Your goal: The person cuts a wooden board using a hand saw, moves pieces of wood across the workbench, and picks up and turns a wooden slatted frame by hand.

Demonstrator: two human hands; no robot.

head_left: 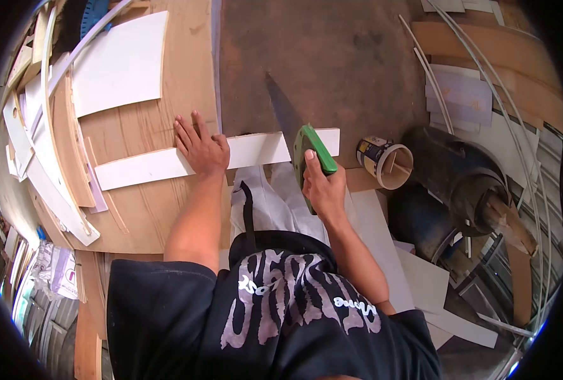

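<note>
A long white board strip (143, 168) lies across the wooden panel (155, 221), its right end reaching past the panel's edge. My left hand (203, 149) rests on the strip, palm down with fingers stretched out. My right hand (325, 191) is wrapped round the green handle of a handsaw (315, 149). The saw's dark blade points forward and crosses the strip near its right end. Whether the teeth have cut into the board, I cannot tell.
A white board piece (122, 63) lies on the panel's far left, beside stacked offcuts (56, 145). To the right are a paint tub (386, 163) on its side and a large black container (455, 168) holding scrap wood. Thin strips (503, 95) stand at far right.
</note>
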